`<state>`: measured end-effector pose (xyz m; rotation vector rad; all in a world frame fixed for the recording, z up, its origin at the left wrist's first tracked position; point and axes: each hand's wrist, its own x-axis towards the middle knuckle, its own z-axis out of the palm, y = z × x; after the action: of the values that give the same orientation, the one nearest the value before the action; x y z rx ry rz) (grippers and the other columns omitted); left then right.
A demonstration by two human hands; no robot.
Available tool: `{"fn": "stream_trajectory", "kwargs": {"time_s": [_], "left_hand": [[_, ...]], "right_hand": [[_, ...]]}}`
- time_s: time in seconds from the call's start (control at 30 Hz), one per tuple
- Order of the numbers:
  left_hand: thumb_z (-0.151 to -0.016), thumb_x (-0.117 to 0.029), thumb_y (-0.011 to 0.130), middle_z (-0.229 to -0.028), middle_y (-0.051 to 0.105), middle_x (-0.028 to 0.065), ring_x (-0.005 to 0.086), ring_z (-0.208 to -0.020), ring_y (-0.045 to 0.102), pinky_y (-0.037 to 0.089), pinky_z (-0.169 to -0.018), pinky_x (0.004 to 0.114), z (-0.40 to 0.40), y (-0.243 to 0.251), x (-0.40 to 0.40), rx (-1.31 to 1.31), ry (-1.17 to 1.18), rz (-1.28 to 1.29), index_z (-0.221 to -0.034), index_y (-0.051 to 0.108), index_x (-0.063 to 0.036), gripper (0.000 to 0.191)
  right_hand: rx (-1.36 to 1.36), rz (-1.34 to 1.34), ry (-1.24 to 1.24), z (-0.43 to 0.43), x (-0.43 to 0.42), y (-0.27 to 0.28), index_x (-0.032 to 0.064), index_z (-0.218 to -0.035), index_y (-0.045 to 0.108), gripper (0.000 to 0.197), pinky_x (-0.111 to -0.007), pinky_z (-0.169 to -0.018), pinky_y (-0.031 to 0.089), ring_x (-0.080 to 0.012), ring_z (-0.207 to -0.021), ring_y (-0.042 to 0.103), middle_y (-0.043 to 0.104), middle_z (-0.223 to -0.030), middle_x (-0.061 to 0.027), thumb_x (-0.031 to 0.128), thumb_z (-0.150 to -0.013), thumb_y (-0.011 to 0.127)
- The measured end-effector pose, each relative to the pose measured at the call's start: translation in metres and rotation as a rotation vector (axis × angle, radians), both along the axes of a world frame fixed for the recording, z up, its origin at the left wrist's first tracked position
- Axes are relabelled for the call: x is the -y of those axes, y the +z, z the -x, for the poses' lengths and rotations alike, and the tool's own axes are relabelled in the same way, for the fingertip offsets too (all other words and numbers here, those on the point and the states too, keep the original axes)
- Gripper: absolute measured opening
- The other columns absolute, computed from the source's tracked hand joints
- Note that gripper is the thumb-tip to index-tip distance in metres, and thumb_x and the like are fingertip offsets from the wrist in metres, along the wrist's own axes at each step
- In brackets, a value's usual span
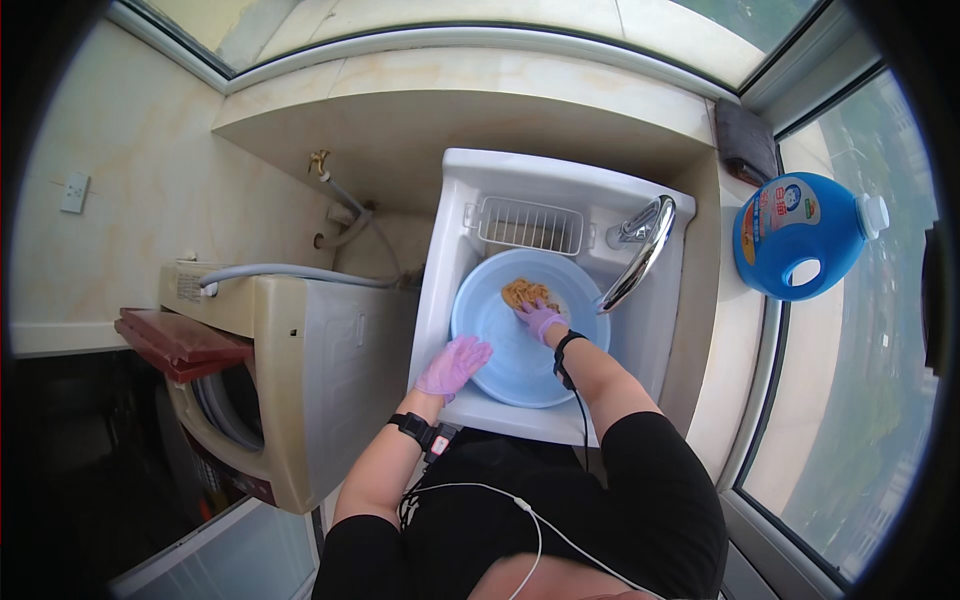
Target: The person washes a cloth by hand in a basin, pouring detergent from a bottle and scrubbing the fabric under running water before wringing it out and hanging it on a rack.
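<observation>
A light blue plastic basin [510, 375] stands in a white laundry sink [645, 330]. Inside it lies a tan, shaggy cloth or mitt [523, 291], towards the basin's far side. My right hand [541, 318], in a thin purple glove, rests on the near edge of this cloth; whether the fingers grip it is hidden. At the basin's left rim is my left hand [455, 365], gloved in the same purple, palm down with fingers extended and nothing held. A curved chrome faucet [645, 247] reaches over the basin's right rim.
A white wire rack [531, 225] sits behind the basin. On the right ledge stand a large blue detergent bottle [799, 236] and a folded dark cloth [745, 141]. To the left is a front-loading washing machine [281, 390] with its door ajar. A brass tap [319, 161] projects from the wall.
</observation>
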<state>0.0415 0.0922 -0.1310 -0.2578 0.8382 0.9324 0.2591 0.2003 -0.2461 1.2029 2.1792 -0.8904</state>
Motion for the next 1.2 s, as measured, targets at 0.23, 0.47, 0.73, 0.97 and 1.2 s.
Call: {"fn": "stream_trajectory", "kwargs": {"time_s": [0.23, 0.47, 0.73, 0.97, 1.2], "left_hand": [[-0.093, -0.026, 0.04, -0.128, 0.037, 0.0229, 0.0331, -0.115, 0.043, 0.037, -0.099, 0.037, 0.001, -0.005, 0.01, -0.02, -0.018, 0.034, -0.132, 0.02, 0.0048, 0.054], [-0.093, -0.027, 0.039, -0.129, 0.037, 0.0229, 0.0315, -0.114, 0.044, 0.038, -0.099, 0.036, -0.002, -0.003, 0.002, -0.053, 0.001, -0.034, -0.132, 0.023, 0.0043, 0.052], [-0.093, -0.024, 0.037, -0.129, 0.036, 0.0228, 0.0308, -0.114, 0.044, 0.038, -0.098, 0.036, -0.028, 0.0, -0.013, -0.053, -0.078, -0.046, -0.131, 0.023, 0.0057, 0.05], [-0.091, -0.026, 0.039, -0.132, 0.034, 0.0205, 0.0304, -0.12, 0.038, 0.033, -0.101, 0.039, -0.055, -0.01, -0.017, -0.035, -0.134, -0.047, -0.131, 0.027, 0.0032, 0.051], [-0.086, -0.048, 0.042, -0.135, 0.035, 0.0127, 0.0231, -0.126, 0.029, 0.024, -0.102, 0.038, -0.086, -0.015, -0.016, -0.515, -0.449, -0.116, -0.133, 0.032, -0.0084, 0.062]], "right_hand": [[0.461, 0.037, -0.335, -0.02, 0.003, -0.027, 0.0087, -0.131, 0.031, 0.076, -0.037, -0.097, 0.037, -0.028, -0.12, 0.037, 0.036, -0.133, -0.0098, 0.011, -0.064, 0.066], [-0.111, -0.31, -0.001, -0.047, 0.005, -0.028, 0.0028, -0.105, 0.049, 0.049, -0.036, -0.088, 0.043, -0.0336, -0.106, 0.047, 0.042, -0.121, -0.0158, 0.009, -0.061, 0.068], [0.279, -0.03, -0.055, -0.055, 0.051, -0.058, 0.0071, -0.106, 0.054, 0.045, -0.033, -0.081, 0.046, -0.0288, -0.097, 0.054, 0.053, -0.108, -0.0109, 0.01, -0.062, 0.066], [-0.363, 0.978, -0.378, -0.068, 0.048, 0.016, 0.0111, -0.102, 0.058, 0.037, -0.023, -0.069, 0.047, -0.0216, -0.087, 0.059, 0.06, -0.091, -0.0065, 0.005, -0.066, 0.055], [-1.247, 1.401, -1.082, -0.074, 0.068, 0.127, 0.0038, -0.107, 0.05, 0.032, -0.039, -0.079, 0.049, -0.0241, -0.093, 0.057, 0.057, -0.099, -0.0096, 0.01, -0.076, 0.048]]}}
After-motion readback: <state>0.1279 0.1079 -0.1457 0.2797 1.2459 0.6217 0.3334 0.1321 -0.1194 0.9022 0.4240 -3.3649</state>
